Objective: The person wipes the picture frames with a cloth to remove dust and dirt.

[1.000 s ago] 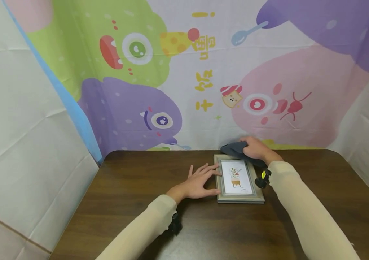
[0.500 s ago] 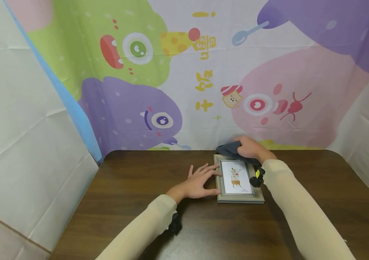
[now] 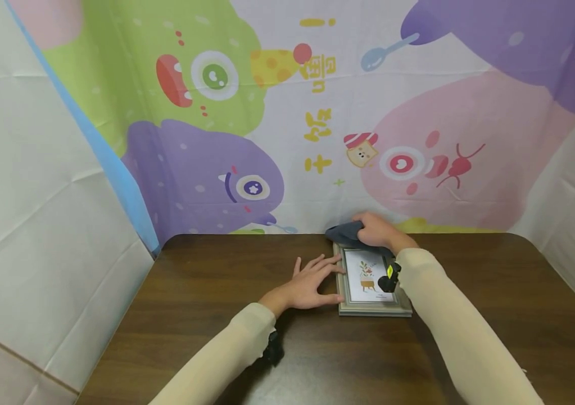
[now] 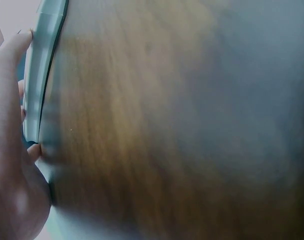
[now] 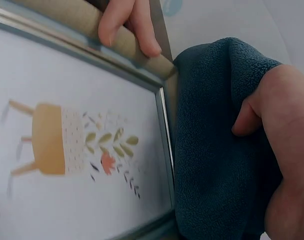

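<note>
A picture frame with a potted-plant print lies flat near the table's back edge. My left hand rests with spread, straight fingers against the frame's left side. In the left wrist view, the thumb of the left hand touches the frame's edge. My right hand grips a dark blue cloth over the frame's far side. The right wrist view has the thumb of the right hand bent into the fluffy cloth, which covers the frame's top border; the other fingers are hidden.
The brown wooden table extends to both sides of the frame. Behind it hangs a cartoon-printed curtain, close to the cloth. Pale panels stand at left and right. Black wrist cameras sit at both sleeves.
My right hand has slid the cloth leftward along the frame's far side, to its far left corner. The left hand and the frame have stayed in place.
</note>
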Demonstrator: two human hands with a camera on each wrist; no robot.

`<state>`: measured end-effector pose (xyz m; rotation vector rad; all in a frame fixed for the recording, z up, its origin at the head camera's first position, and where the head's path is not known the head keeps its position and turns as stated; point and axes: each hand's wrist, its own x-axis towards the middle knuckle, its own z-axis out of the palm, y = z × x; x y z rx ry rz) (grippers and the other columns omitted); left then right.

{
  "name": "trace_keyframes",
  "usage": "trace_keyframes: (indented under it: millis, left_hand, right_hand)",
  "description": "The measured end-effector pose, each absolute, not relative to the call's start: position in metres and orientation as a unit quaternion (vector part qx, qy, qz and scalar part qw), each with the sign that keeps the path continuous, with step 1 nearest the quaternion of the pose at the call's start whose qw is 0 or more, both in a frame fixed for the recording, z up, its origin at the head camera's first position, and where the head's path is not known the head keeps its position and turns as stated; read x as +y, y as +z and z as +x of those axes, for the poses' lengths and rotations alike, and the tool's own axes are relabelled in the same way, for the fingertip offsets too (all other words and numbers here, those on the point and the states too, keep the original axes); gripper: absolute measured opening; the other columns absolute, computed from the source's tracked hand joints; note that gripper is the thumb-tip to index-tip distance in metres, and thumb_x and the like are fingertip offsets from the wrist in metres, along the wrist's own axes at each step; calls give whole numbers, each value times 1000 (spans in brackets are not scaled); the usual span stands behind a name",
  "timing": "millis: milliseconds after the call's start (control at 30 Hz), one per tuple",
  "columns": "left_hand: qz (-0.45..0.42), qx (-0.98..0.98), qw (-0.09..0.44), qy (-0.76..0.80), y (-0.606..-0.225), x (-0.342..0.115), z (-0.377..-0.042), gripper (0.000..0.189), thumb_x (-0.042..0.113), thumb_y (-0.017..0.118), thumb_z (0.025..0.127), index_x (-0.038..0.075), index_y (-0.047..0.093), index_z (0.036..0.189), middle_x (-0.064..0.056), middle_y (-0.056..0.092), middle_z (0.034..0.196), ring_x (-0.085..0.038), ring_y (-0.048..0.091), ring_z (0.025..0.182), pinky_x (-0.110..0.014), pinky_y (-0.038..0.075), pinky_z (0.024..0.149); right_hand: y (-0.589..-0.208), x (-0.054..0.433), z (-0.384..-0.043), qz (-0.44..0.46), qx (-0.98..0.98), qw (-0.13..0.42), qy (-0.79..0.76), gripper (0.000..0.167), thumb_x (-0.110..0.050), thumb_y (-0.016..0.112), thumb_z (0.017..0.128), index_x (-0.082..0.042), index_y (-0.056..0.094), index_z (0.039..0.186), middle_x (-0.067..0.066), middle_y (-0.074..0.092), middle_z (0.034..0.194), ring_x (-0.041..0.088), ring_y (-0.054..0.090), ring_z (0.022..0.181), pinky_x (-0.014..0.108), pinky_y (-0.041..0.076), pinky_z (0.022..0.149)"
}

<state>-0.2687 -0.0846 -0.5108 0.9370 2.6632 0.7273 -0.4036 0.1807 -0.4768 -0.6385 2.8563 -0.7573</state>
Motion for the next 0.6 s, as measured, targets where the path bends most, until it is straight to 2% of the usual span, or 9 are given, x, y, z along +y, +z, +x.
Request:
trace_keyframes:
  millis: [133, 333, 433, 500, 600]
  left_hand:
    - [321, 907, 112, 248, -511, -85, -269, 65, 63, 67, 107, 37, 51, 164, 14, 19, 191, -33, 14, 181, -85, -2, 135]
    - [321, 906, 115, 251, -511, -85, -269, 64, 63, 66, 108, 37, 51, 165, 15, 19, 191, -33, 13, 181, -84, -3, 135]
    - [320, 906, 116, 250, -511, -85, -270, 65, 63, 66, 107, 37, 51, 165, 15, 19, 191, -33, 13, 181, -84, -2, 135]
    - [320, 907, 116, 249, -511, -85, -270, 65, 63, 66, 107, 37, 51, 165, 15, 19, 191, -33, 13, 181, -85, -2, 135]
    - [321, 907, 116, 247, -512, -85, -270, 65, 64, 66, 107, 37, 51, 165, 15, 19, 191, -33, 13, 181, -85, -2, 135]
  right_hand:
    - [-470, 171, -399, -211, 942, 67, -252, 54, -5, 54, 89, 3, 74, 138, 27, 75, 140, 46, 69, 129, 64, 53, 117]
    - [-478, 164, -406, -224, 936, 63, -262, 48, -3, 55, 87, -1, 77, 130, 21, 79, 127, 37, 70, 111, 54, 56, 104]
    - [-484, 162, -409, -239, 931, 54, -270, 46, -2, 54, 86, -1, 77, 126, 20, 79, 124, 35, 70, 108, 53, 55, 101]
    - [-483, 161, -407, -239, 931, 49, -273, 47, -2, 53, 85, -1, 78, 125, 21, 79, 124, 37, 70, 109, 53, 55, 100]
    - [-470, 158, -394, -236, 931, 54, -274, 53, -1, 52, 86, 2, 76, 133, 26, 78, 132, 44, 71, 120, 58, 55, 107]
